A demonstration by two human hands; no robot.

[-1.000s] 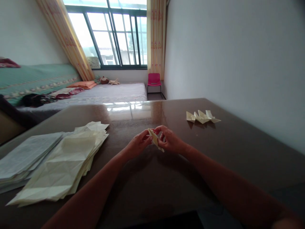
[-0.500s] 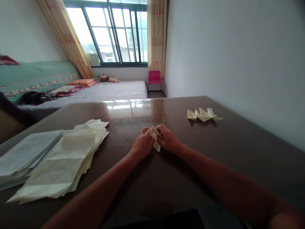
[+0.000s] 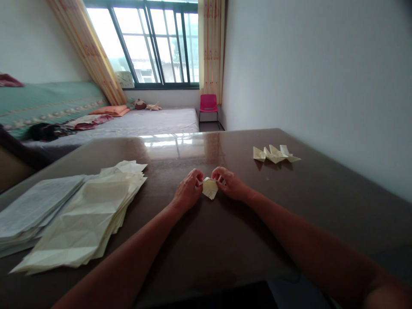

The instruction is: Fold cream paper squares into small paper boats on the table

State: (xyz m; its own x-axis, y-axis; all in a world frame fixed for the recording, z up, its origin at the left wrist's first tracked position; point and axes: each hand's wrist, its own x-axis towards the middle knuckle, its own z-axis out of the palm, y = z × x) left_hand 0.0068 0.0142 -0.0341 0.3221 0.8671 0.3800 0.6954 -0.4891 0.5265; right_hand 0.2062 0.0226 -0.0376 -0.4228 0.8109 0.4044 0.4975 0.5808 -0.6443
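Note:
A small piece of folded cream paper (image 3: 210,189) is held between my two hands, above the middle of the brown table (image 3: 199,240). My left hand (image 3: 189,189) pinches its left corner, fingers closed. On the opposite side, my right hand (image 3: 231,183) grips the right corner between thumb and fingers. The paper's front face spreads into a rough diamond pointing toward me. Part of its upper edge and both corners are hidden by my fingertips.
Creased cream sheets (image 3: 93,206) lie in a pile at the left, beside a stack of greyish printed papers (image 3: 41,201). Several folded paper pieces (image 3: 275,154) stand in a row at the back right. Beyond the table are a bed (image 3: 161,120) and a pink chair (image 3: 209,104).
My hands have drawn slightly apart, and the folded paper between them has widened from a narrow shape into a broader diamond. The piles and the row of folded pieces are unchanged.

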